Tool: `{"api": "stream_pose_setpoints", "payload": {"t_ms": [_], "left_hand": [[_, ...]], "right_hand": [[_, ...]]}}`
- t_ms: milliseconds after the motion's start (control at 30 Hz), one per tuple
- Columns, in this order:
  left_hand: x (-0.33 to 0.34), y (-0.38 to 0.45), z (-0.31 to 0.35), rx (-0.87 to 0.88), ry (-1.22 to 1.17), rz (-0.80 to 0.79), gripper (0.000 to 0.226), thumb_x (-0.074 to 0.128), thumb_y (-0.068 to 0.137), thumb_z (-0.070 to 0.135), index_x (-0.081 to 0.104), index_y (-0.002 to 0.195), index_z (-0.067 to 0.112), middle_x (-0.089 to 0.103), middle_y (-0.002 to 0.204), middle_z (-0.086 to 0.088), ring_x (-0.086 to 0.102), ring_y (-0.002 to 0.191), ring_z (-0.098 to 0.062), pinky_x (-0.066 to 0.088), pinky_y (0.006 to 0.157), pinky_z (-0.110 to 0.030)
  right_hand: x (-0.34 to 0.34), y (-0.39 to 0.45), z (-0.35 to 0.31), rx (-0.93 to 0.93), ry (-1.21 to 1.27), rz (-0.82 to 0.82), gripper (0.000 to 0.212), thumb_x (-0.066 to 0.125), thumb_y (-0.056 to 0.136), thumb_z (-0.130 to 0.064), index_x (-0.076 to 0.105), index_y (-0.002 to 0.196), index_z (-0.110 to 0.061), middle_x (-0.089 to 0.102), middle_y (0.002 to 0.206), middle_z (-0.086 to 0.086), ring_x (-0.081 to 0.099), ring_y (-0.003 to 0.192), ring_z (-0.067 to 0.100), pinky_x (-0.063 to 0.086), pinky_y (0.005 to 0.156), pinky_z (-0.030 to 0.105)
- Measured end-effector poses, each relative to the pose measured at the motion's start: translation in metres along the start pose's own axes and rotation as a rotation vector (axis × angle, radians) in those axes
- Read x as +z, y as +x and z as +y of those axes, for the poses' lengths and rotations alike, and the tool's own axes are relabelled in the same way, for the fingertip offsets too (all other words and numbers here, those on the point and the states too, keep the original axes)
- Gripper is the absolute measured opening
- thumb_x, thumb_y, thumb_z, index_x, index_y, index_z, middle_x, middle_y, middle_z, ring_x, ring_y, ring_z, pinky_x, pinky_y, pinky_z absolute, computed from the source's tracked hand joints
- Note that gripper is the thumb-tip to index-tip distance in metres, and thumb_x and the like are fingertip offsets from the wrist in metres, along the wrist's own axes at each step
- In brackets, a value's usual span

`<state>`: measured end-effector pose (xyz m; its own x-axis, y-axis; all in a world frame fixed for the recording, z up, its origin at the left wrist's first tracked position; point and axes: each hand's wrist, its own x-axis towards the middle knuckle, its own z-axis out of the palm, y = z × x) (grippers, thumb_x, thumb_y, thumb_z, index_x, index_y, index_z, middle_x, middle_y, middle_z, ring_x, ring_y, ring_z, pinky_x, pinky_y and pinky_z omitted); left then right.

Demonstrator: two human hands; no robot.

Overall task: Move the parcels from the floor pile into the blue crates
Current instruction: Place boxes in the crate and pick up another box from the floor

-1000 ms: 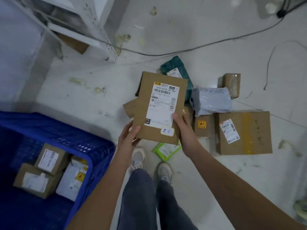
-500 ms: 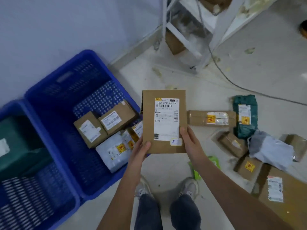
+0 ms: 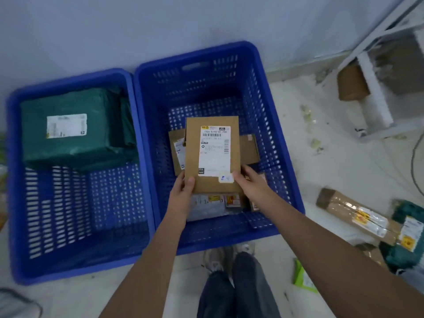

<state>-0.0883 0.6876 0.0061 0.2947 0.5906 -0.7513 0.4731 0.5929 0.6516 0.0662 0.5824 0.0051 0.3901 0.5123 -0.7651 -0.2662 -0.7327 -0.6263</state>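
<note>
I hold a flat brown cardboard parcel (image 3: 212, 154) with a white shipping label above the right blue crate (image 3: 278, 143). My left hand (image 3: 182, 191) grips its lower left corner, thumb on top. My right hand (image 3: 251, 182) grips its lower right corner. Under the parcel, inside that crate, lie other brown boxes (image 3: 249, 149) and a grey mailer (image 3: 206, 206). The left blue crate (image 3: 75, 203) holds a large dark green wrapped parcel (image 3: 68, 129). Part of the floor pile shows at the right: a long taped brown box (image 3: 353, 214) and a green bag (image 3: 408, 237).
A wall runs behind both crates. A white metal shelf frame (image 3: 376, 95) with a brown box (image 3: 351, 83) under it stands at the upper right. A light green packet (image 3: 302, 278) lies by my feet (image 3: 229, 255). A cable (image 3: 413, 161) crosses the floor at the right.
My view has swung left from the floor pile to the two crates. Both hands have carried the brown parcel from over the pile to above the right crate.
</note>
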Motion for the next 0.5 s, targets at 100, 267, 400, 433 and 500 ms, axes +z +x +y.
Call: {"api": "stream_pose_setpoints", "payload": {"t_ms": [100,267,400,433,500], "left_hand": [[-0.012,0.027,0.001,-0.040,0.020,0.085,0.051,0.042,0.100,0.028,0.028,0.148,0.024,0.038,0.149,-0.003,0.039,0.134,-0.022,0.032,0.113,-0.043],[-0.025,0.073,-0.004,-0.037,0.087,0.181,0.047,0.036,0.102,0.021,0.027,0.148,0.025,0.044,0.142,0.001,0.046,0.117,-0.013,0.037,0.094,-0.025],[-0.024,0.104,-0.008,0.007,0.393,0.207,0.047,0.032,0.100,0.015,0.022,0.147,0.014,0.033,0.136,-0.013,0.048,0.104,-0.025,0.042,0.083,-0.031],[-0.024,0.111,-0.008,0.005,0.457,0.205,0.049,0.032,0.100,0.013,0.019,0.146,0.011,0.030,0.136,-0.015,0.048,0.104,-0.028,0.044,0.084,-0.034],[-0.025,0.126,-0.012,-0.004,0.534,0.202,0.049,0.031,0.098,0.010,0.017,0.146,0.008,0.029,0.138,-0.018,0.049,0.105,-0.032,0.047,0.087,-0.040]], "right_hand": [[0.022,0.033,-0.006,0.002,-0.058,-0.033,0.048,0.043,0.097,-0.041,0.036,0.143,-0.025,0.048,0.140,-0.002,0.047,0.110,0.009,0.040,0.090,0.026],[0.050,0.083,-0.015,-0.018,-0.119,-0.054,0.051,0.047,0.097,-0.034,0.033,0.144,-0.023,0.046,0.143,0.001,0.047,0.121,0.014,0.040,0.097,0.027],[0.067,0.118,-0.020,-0.048,-0.170,-0.021,0.051,0.049,0.097,-0.025,0.032,0.145,-0.024,0.044,0.143,0.001,0.044,0.129,0.020,0.039,0.108,0.037],[0.071,0.126,-0.020,-0.053,-0.168,-0.017,0.051,0.050,0.097,-0.022,0.032,0.145,-0.024,0.046,0.142,0.001,0.046,0.128,0.020,0.039,0.108,0.036],[0.078,0.140,-0.018,-0.049,-0.171,-0.028,0.054,0.052,0.095,-0.017,0.032,0.145,-0.024,0.049,0.140,0.001,0.047,0.125,0.017,0.039,0.108,0.033]]}}
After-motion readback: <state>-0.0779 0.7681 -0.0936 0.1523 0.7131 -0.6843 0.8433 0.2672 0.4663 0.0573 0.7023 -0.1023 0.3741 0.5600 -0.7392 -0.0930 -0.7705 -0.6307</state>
